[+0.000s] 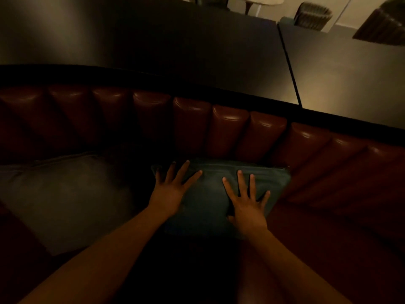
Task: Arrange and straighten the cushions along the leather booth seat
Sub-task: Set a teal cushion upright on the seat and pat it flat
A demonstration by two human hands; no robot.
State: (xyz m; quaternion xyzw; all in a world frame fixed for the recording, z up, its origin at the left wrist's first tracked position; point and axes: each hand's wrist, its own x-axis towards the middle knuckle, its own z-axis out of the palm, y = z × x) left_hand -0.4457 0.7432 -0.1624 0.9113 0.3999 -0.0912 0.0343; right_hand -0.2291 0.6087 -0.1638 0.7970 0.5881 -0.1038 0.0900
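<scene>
My left hand (169,189) and right hand (245,201) lie spread flat on the soft teal cushion (210,194) against the leather backrest (230,132); it looks light, best gripped by its side edges.

The booth backrest (230,130) is dark reddish-brown leather, glossy, with pale highlights along the tops of its vertical padded ribs. The cushion (210,194) in the middle is a muted blue-green, plain, with no print that shows in the dim light. The cushion to its left (65,194) is a paler grey-blue, also plain. The ledge (153,40) behind the booth is flat dark grey to black. Far back, a round table top (259,0) is cream.
</scene>
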